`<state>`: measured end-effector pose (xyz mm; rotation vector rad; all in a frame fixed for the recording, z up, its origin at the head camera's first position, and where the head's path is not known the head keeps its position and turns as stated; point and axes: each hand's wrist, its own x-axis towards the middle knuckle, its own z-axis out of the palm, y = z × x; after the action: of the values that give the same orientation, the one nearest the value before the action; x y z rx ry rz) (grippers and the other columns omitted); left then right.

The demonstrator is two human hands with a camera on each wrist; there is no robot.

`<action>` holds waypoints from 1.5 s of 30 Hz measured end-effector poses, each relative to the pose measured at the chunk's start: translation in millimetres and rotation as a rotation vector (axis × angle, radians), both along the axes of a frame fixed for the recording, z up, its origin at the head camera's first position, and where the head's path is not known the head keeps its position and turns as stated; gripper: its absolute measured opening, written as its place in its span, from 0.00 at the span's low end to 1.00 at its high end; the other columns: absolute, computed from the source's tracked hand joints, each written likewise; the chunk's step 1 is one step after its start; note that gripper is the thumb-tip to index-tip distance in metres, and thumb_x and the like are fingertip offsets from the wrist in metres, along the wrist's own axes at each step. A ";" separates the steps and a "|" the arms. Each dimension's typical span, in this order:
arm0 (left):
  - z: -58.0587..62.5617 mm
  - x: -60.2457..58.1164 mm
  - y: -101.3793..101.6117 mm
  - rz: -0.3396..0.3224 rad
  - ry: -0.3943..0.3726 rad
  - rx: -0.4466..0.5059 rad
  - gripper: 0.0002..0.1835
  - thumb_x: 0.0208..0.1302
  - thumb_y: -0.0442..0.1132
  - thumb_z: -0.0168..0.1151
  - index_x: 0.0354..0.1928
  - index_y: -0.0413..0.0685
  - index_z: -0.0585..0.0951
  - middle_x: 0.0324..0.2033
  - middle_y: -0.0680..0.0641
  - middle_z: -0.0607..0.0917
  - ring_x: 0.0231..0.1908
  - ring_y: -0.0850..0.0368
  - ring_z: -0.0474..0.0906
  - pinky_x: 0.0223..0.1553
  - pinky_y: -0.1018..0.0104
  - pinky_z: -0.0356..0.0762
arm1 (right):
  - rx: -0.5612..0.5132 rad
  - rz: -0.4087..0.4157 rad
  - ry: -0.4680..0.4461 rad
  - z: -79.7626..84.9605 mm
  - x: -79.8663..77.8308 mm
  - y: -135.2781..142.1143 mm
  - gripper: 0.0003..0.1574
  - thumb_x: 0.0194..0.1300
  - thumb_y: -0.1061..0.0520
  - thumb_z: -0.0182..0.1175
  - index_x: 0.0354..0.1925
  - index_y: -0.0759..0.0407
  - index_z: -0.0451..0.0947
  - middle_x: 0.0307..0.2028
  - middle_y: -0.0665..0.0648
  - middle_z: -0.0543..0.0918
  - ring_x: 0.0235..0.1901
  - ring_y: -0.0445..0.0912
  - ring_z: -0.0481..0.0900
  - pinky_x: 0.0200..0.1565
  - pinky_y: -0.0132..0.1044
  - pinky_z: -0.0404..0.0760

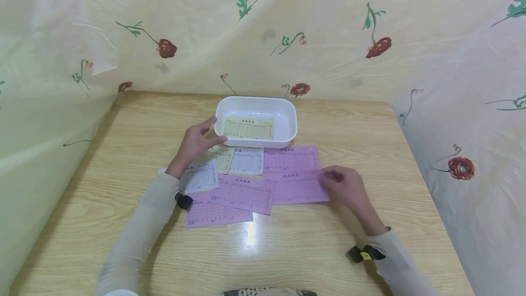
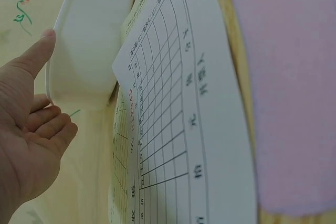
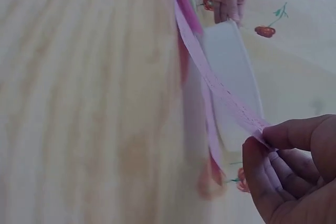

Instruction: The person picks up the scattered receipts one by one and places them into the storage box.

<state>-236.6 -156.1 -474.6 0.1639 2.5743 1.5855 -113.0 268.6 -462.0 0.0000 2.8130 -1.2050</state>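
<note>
My left hand [image 1: 193, 143] holds the near left corner of a white plastic tray [image 1: 263, 142], thumb at the front and fingers along the left side. Inside the tray lies a pale yellow printed slip [image 1: 248, 129]. Between thumb and fingertips, my right hand [image 1: 347, 189] pinches the right end of a pink printed slip [image 1: 297, 189]. The right wrist view shows that end of the pink slip [image 3: 223, 95] lifted and bowed above the table. Just behind it, another pink slip [image 1: 289, 159] lies against the tray's front.
Two more pink slips [image 1: 242, 194] overlap left of centre. A white slip [image 1: 200, 177] lies under my left wrist, with a yellow slip [image 1: 223, 161] and another white slip [image 1: 246, 162] beside it. Flower-patterned cloth [image 1: 328, 26] encloses the back and sides of the wooden table [image 1: 308, 255].
</note>
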 end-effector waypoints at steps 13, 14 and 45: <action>-0.2 0.2 0.3 -0.006 0.010 0.007 0.47 0.57 0.54 0.77 0.76 0.52 0.66 0.78 0.48 0.62 0.76 0.43 0.58 0.75 0.46 0.61 | -0.022 -0.028 0.093 22.9 1.6 12.6 0.11 0.66 0.60 0.69 0.45 0.64 0.87 0.40 0.63 0.90 0.34 0.40 0.86 0.35 0.27 0.86; -0.4 0.1 0.4 -0.006 0.010 0.007 0.47 0.57 0.54 0.77 0.76 0.52 0.66 0.78 0.47 0.62 0.76 0.43 0.58 0.75 0.46 0.61 | -0.033 -0.034 0.090 25.9 2.1 13.2 0.10 0.67 0.60 0.69 0.45 0.64 0.87 0.40 0.63 0.90 0.34 0.38 0.86 0.35 0.28 0.86; 1.1 0.5 1.6 0.000 0.008 0.003 0.48 0.57 0.54 0.78 0.76 0.51 0.66 0.78 0.47 0.62 0.76 0.44 0.58 0.75 0.47 0.61 | -0.231 -0.163 0.200 77.4 -35.5 10.6 0.20 0.67 0.51 0.71 0.49 0.66 0.86 0.34 0.45 0.88 0.33 0.38 0.86 0.36 0.27 0.87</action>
<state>-236.1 -154.4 -473.5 0.1709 2.5774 1.5919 -148.5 279.1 -384.6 0.1014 2.8666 -1.6471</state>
